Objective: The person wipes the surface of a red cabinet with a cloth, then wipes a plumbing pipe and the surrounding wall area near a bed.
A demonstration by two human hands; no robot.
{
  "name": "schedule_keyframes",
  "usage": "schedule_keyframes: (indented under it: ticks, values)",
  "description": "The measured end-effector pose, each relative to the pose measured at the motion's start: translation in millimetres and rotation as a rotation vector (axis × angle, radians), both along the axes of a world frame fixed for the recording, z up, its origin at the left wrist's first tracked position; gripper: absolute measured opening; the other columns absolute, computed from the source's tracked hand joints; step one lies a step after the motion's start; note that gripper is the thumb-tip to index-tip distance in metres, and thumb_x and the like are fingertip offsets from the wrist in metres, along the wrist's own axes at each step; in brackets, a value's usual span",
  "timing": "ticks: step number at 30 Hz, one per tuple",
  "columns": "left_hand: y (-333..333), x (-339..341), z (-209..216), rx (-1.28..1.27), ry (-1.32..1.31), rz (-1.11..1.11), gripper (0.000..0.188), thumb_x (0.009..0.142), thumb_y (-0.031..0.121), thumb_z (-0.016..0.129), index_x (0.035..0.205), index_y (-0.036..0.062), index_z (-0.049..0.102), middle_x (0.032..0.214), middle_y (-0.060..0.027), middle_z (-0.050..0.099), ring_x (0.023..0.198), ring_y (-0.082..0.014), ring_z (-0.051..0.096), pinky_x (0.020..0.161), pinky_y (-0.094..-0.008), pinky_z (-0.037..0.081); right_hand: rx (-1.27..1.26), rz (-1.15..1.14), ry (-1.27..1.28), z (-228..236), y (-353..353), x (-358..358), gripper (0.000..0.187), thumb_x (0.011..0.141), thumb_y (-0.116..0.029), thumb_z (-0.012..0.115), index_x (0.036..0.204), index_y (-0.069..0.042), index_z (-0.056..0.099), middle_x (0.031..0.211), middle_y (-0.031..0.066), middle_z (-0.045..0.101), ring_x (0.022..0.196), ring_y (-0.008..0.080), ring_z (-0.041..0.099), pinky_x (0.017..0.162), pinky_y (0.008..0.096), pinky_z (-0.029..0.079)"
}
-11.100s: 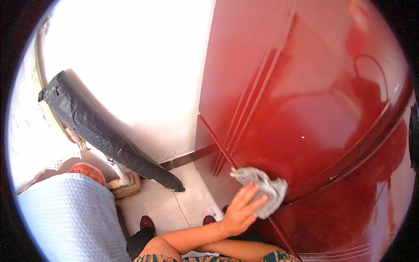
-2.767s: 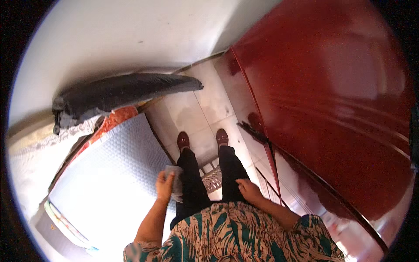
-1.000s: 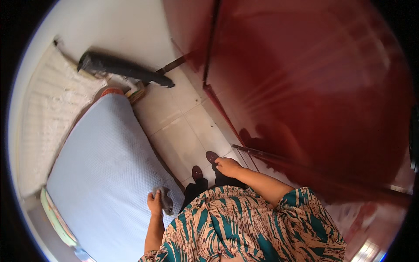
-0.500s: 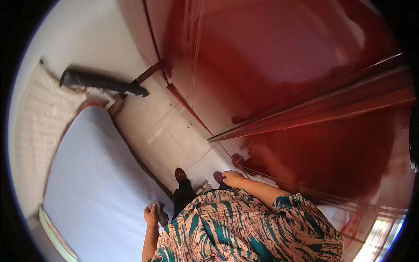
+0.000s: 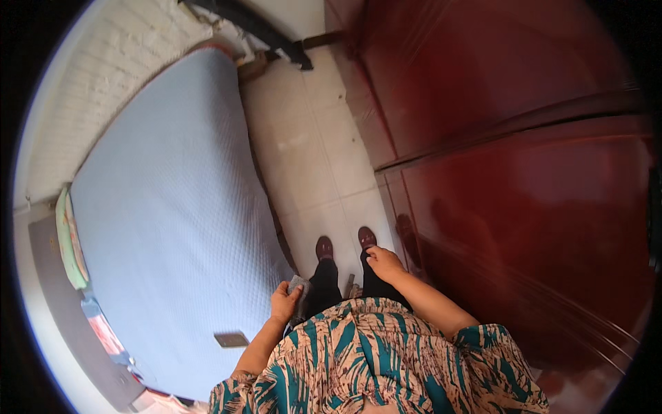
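My left hand [image 5: 284,301] is closed around a grey cloth [image 5: 299,283], held low beside the bed's edge. The cloth hangs bunched against my dark trousers [image 5: 321,284]. In front of my right thigh is my right hand [image 5: 385,263], its fingers curled in, and nothing shows in them. To its right stands a glossy dark red cabinet [image 5: 524,228]. A dark line [image 5: 510,133] runs between two of its door panels. The bed's pale blue quilted cover [image 5: 172,193] spreads out to my left.
A dark phone [image 5: 231,339] lies on the bed near my left forearm. Folded bedding [image 5: 72,238] rests along the far left side. My shoes [image 5: 324,247] stand on a pale tiled floor [image 5: 303,152] between bed and cabinet. A long black object [image 5: 258,31] lies beyond the bed's end.
The view has turned left, bringing more of the bed and the phone into sight. The broad edge between the cabinet panels now appears as a narrow line. My left hand still holds the cloth.
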State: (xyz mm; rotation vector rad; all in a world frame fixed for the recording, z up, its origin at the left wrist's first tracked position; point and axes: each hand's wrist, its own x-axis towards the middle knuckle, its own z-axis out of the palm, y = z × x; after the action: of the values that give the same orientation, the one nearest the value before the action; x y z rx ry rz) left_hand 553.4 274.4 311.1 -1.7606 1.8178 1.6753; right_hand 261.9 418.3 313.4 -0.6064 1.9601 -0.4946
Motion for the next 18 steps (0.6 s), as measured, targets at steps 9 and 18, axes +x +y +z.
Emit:
schedule_keyframes:
  ticks: [9,18]
  values:
    - [79,127,-19,-0.136,-0.296,0.330,0.040,0.082,0.033,0.063,0.095,-0.0041,0.060,0.084,-0.0174,0.065,0.076,-0.0259,0.061,0.071,-0.0349,0.047,0.063,0.250,0.074,-18,26,14,0.031,0.082,-0.021,0.057,0.108,-0.004,0.059,0.101,0.0183,0.063,0.094,0.0342,0.060,0.082,0.0401,0.047]
    - [79,120,3,-0.140,-0.280,0.394,0.032,0.082,0.029,0.064,0.087,-0.0021,0.061,0.077,-0.0104,0.063,0.070,-0.0165,0.057,0.065,-0.0307,0.046,-0.078,0.219,0.071,-47,-11,43,0.032,0.082,-0.019,0.054,0.112,-0.006,0.057,0.109,0.0190,0.058,0.102,0.0351,0.056,0.086,0.0414,0.045]
